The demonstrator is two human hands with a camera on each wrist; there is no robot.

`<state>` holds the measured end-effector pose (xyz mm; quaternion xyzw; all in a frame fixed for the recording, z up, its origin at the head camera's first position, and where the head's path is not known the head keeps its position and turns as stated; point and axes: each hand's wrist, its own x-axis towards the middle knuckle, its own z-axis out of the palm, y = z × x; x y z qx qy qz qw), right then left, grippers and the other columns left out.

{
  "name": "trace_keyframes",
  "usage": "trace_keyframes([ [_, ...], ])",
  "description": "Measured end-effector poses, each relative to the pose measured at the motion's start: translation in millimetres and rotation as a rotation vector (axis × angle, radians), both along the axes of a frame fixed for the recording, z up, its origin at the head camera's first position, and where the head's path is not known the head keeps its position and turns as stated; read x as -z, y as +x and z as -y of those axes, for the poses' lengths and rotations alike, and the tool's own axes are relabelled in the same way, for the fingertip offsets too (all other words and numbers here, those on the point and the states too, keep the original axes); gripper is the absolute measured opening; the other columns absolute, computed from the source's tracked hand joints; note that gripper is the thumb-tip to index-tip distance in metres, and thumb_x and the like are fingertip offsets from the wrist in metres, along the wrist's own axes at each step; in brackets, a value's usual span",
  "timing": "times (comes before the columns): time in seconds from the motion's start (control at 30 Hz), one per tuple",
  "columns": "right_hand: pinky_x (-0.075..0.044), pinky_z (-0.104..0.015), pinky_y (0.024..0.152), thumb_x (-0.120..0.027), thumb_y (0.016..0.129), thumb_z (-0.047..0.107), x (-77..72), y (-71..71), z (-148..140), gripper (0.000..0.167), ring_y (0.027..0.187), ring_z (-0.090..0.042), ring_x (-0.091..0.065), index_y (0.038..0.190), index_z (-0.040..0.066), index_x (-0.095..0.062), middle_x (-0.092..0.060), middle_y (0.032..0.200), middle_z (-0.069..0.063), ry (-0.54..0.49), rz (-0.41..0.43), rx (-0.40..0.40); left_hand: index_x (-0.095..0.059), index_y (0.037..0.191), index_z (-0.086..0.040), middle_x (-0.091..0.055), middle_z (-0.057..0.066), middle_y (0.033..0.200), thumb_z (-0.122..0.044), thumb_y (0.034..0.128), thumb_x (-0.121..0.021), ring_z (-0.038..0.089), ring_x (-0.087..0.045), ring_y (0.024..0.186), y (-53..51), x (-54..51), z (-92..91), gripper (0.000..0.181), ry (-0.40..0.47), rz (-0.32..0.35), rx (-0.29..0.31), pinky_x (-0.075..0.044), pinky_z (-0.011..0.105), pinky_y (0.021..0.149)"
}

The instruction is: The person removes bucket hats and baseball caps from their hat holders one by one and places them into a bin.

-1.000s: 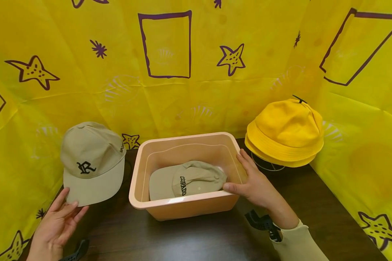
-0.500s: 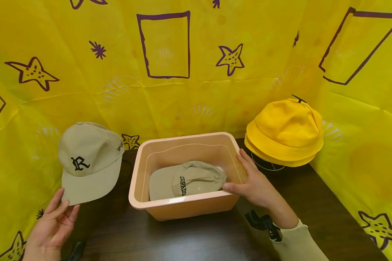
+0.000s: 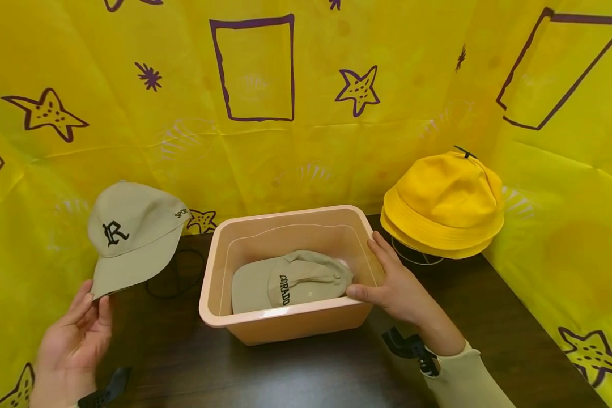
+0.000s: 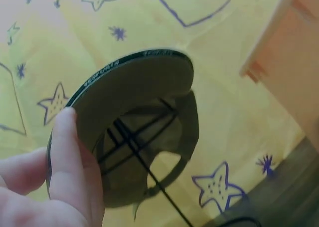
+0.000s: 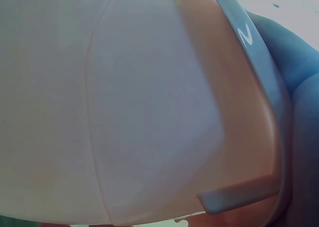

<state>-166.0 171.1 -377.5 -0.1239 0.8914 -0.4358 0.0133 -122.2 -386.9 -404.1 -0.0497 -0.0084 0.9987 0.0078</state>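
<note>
In the head view, my left hand [image 3: 71,343] pinches the brim edge of a beige baseball cap [image 3: 137,221] with a black letter on its front. The left wrist view looks at the cap's underside [image 4: 134,87]; dark wires of a stand [image 4: 134,145] show at its hollow crown. My right hand [image 3: 405,289] holds the right front corner of a peach plastic tub [image 3: 296,323], thumb on the front rim, fingers along the right rim. A second beige cap [image 3: 296,280] with black lettering lies inside the tub. The right wrist view shows the tub's wall [image 5: 149,112] close up.
Yellow bucket hats [image 3: 443,207], the top one with a small dark propeller, sit on a wire stand [image 3: 418,255] at right. A black wire stand base [image 3: 170,292] rests on the dark table [image 3: 296,374] at left. Yellow printed cloth [image 3: 326,147] encloses the back and sides.
My left hand has moved left and slightly up, tilting and raising the lettered cap so that the stand's base shows beneath it. My right hand and the tub have stayed in place.
</note>
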Motion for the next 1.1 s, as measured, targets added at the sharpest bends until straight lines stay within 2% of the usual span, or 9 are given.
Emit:
trace_keyframes([
  [0.2, -0.020, -0.065, 0.110, -0.083, 0.077, 0.049, -1.2, -0.8, 0.8, 0.110, 0.146, -0.039, -0.015, 0.159, 0.007, -0.022, -0.005, 0.166, -0.004, -0.003, 0.001, -0.001, -0.059, 0.123, -0.004, -0.052, 0.008, 0.120, 0.005, 0.1041, -0.040, 0.033, -0.058, 0.106, -9.8, -15.5, 1.6, 0.028, 0.056, 0.034, -0.017, -0.053, 0.046, 0.089],
  [0.47, -0.020, -0.066, 0.110, -0.084, 0.077, 0.046, -1.3, -1.8, 1.9, 0.109, 0.146, -0.038, -0.015, 0.159, 0.009, -0.022, -0.005, 0.166, -0.004, -0.012, 0.004, -0.005, -0.050, 0.120, -0.011, -0.051, 0.011, 0.125, 0.008, 0.1026, -0.039, 0.041, -0.056, 0.106, -18.2, -28.5, 4.0, 0.028, 0.080, -0.038, -0.001, -0.053, 0.048, 0.089],
  [0.63, -0.021, -0.066, 0.109, -0.083, 0.077, 0.045, -1.4, -1.0, 2.2, 0.108, 0.145, -0.040, -0.017, 0.159, 0.008, -0.023, -0.006, 0.166, -0.007, -0.009, 0.005, 0.001, -0.052, 0.122, -0.012, -0.053, 0.011, 0.124, 0.010, 0.1016, -0.041, 0.040, -0.056, 0.105, -22.7, -36.3, 1.8, 0.032, 0.055, -0.030, -0.003, -0.053, 0.050, 0.089],
  [0.7, -0.021, -0.066, 0.109, -0.083, 0.077, 0.045, -1.5, -0.6, 2.3, 0.108, 0.145, -0.040, -0.018, 0.158, 0.007, -0.023, -0.006, 0.166, -0.006, -0.006, 0.002, 0.003, -0.053, 0.121, -0.012, -0.054, 0.011, 0.122, 0.011, 0.1012, -0.041, 0.040, -0.057, 0.104, -24.3, -38.5, 0.4, 0.032, 0.034, -0.030, -0.013, -0.053, 0.050, 0.088],
  [0.77, -0.022, -0.066, 0.109, -0.083, 0.077, 0.044, -1.5, -0.4, 2.3, 0.108, 0.145, -0.040, -0.018, 0.158, 0.006, -0.023, -0.007, 0.166, -0.006, -0.002, -0.002, 0.004, -0.052, 0.121, -0.009, -0.056, 0.013, 0.120, 0.012, 0.1009, -0.040, 0.039, -0.058, 0.104, -26.8, -39.6, -1.9, 0.032, 0.002, -0.058, -0.037, -0.053, 0.051, 0.087],
  [0.97, -0.021, -0.066, 0.109, -0.083, 0.077, 0.048, -0.9, -0.6, 1.5, 0.109, 0.146, -0.039, -0.016, 0.158, 0.006, -0.023, -0.006, 0.166, -0.005, 0.006, -0.003, 0.003, -0.055, 0.130, -0.008, -0.054, 0.013, 0.113, 0.015, 0.1002, -0.035, 0.034, -0.058, 0.093, -34.6, -44.2, -11.9, 0.043, -0.205, -0.091, -0.150, -0.055, 0.051, 0.080],
  [1.1, -0.021, -0.066, 0.109, -0.082, 0.076, 0.051, -0.7, -0.2, 1.3, 0.110, 0.146, -0.039, -0.015, 0.158, 0.006, -0.023, -0.006, 0.166, -0.004, 0.006, -0.003, 0.003, -0.055, 0.132, -0.006, -0.051, 0.012, 0.118, 0.016, 0.0997, -0.035, 0.038, -0.058, 0.086, -38.6, -49.3, -18.7, 0.044, -0.302, -0.118, -0.168, -0.056, 0.049, 0.078],
])
